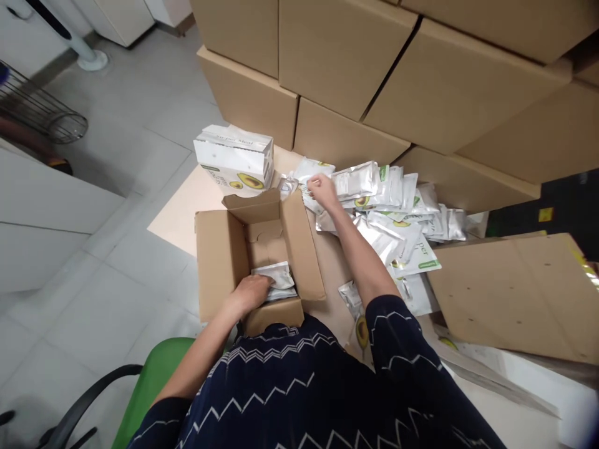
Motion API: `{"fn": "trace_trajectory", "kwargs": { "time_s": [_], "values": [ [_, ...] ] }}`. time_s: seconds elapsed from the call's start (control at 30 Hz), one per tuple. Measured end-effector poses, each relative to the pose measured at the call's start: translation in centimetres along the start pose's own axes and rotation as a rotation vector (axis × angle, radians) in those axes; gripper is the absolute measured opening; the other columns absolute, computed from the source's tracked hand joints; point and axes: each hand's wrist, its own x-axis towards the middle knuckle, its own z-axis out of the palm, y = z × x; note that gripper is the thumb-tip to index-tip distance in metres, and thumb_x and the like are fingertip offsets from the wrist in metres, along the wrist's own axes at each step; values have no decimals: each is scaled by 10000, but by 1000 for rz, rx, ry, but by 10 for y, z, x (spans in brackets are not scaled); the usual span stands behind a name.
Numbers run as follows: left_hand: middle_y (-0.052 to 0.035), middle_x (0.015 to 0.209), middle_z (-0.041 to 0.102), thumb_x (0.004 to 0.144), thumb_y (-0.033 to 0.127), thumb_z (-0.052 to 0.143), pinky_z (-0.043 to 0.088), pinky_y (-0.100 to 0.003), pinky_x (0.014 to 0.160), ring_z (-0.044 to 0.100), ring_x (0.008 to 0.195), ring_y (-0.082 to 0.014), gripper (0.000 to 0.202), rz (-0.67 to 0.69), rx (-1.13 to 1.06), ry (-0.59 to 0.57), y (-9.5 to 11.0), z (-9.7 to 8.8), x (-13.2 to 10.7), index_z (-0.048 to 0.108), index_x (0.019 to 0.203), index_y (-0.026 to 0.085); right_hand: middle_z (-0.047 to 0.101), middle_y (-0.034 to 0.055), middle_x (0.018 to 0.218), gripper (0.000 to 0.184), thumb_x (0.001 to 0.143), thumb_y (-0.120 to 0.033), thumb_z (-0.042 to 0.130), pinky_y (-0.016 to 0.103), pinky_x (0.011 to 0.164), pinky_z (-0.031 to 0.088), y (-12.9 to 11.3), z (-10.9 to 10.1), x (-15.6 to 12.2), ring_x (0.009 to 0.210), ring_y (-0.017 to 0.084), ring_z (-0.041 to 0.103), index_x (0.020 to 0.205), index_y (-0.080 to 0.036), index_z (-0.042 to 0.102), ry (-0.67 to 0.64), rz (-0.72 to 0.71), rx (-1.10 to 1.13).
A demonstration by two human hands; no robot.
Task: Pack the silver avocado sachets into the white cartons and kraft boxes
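An open cardboard box stands right in front of me with its flaps spread. Silvery-white pouches lie in its near end. My left hand reaches over the left flap, its fingers closed at the edge of the top pouch. Beyond the box's right flap, my right hand is over the left end of a heap of avocado-printed pouches. Its fingers are curled together next to a flat white pouch; whatever they pinch is hidden.
A white printed carton with avocado pictures stands behind the open box. Stacked large cardboard boxes wall off the far side. Another cardboard piece lies at the right. A green chair is at lower left, on tiled floor.
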Motion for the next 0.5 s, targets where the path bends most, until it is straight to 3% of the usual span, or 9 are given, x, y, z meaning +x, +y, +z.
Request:
{"fn": "trace_trajectory", "kwargs": {
  "time_s": [0.13,0.27,0.4,0.5],
  "values": [
    [-144,1136,741,902,81,397,532,-351,907,701,1077,-260,415,-3,-10,-10,-2,3,3,698,1166,190,483,-94,618,246,843,-248,641,210,737,393,5,42,33,660,96,457,766,-243,407,-60,-50,-146],
    [-148,1109,742,867,48,388,532,-348,901,698,1080,-265,428,-6,-28,-23,-2,1,1,695,1138,172,626,62,854,292,818,-417,690,354,892,443,-2,71,47,913,208,582,859,-222,477,-74,-21,-244],
    [-144,1130,730,852,43,383,537,-346,886,692,1085,-266,439,-16,-40,-50,-1,-1,-1,685,1147,168,599,225,1157,574,692,-488,795,618,1001,378,-6,94,56,1226,423,495,1112,-191,540,-96,83,-473],
    [-146,1130,726,857,45,370,541,-352,876,691,1077,-271,442,-18,-37,-59,0,-1,-1,684,1146,159,588,257,1185,672,635,-397,836,596,981,413,-11,100,58,1214,426,525,1194,-165,545,-132,103,-501]
  ]
}}
